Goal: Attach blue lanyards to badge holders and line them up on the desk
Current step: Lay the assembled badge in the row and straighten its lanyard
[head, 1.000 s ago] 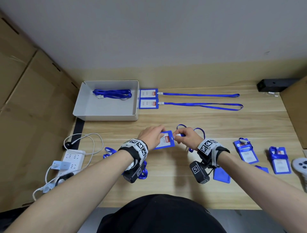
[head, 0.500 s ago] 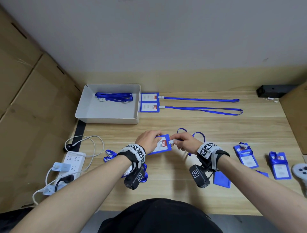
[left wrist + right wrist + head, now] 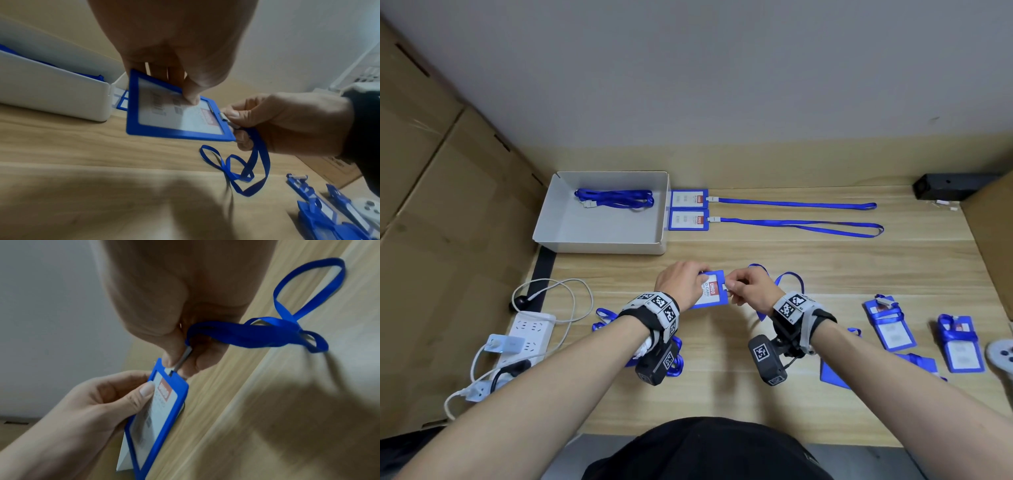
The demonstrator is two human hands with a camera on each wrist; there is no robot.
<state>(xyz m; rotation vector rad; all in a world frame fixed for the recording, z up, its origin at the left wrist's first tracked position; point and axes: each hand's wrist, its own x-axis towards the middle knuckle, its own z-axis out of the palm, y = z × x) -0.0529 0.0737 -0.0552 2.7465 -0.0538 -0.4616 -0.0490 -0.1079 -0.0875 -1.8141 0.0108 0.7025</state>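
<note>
A blue badge holder (image 3: 711,290) (image 3: 176,113) (image 3: 162,410) with a white card hangs just above the desk centre. My left hand (image 3: 683,284) (image 3: 115,400) pinches it, thumb on the card face. My right hand (image 3: 748,286) (image 3: 277,120) pinches the metal clip (image 3: 225,119) (image 3: 184,358) of a blue lanyard (image 3: 787,279) (image 3: 246,170) (image 3: 287,324), pressed into the holder's top slot. The strap trails in loops on the desk. Two finished badges (image 3: 688,209) with straight lanyards (image 3: 798,214) lie in a row at the back.
A white tray (image 3: 599,240) holding a coiled lanyard (image 3: 616,198) stands back left. Several loose badge holders (image 3: 890,325) lie at the right beside a grey controller (image 3: 1001,353). A power strip (image 3: 527,339) with cables sits at the left. Cardboard boxes flank the desk.
Both hands have drawn together; the right hand has brought the lanyard clip to the holder's slot, and the holder has tilted slightly.
</note>
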